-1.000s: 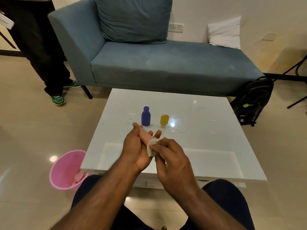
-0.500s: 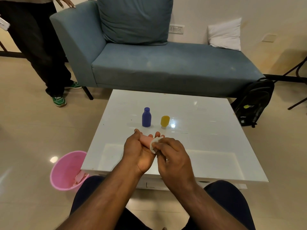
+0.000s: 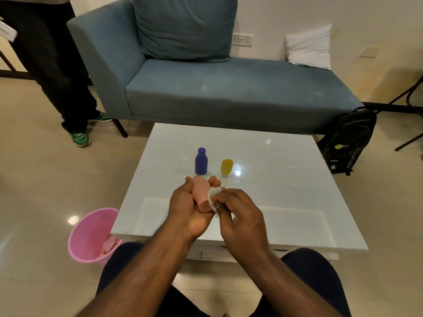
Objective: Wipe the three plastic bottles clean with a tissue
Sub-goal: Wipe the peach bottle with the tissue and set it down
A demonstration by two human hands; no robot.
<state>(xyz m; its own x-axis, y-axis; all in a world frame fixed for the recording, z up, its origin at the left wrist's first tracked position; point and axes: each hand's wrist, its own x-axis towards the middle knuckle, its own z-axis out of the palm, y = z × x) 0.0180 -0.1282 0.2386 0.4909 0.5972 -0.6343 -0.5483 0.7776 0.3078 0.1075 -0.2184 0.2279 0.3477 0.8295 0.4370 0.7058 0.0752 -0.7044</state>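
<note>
My left hand (image 3: pixel 186 210) grips a pink plastic bottle (image 3: pixel 201 192) above the near part of the white table (image 3: pixel 286 179), the bottle lying tilted across my palm. My right hand (image 3: pixel 238 213) pinches a small white tissue (image 3: pixel 213 195) and presses it against the bottle's right side. Behind my hands, a blue bottle (image 3: pixel 201 161) stands upright on the table. A yellow bottle (image 3: pixel 226 167) stands to its right, cap down.
A pink bin (image 3: pixel 90 234) with used tissues sits on the floor left of the table. A blue sofa (image 3: pixel 229 88) stands behind the table, a black backpack (image 3: pixel 350 140) leans at its right end, and a person (image 3: pixel 50 65) stands at far left.
The pink bottle has turned a little in my left hand, showing more of its body. My right hand has slid the tissue along its side. The blue and yellow bottles have not moved.
</note>
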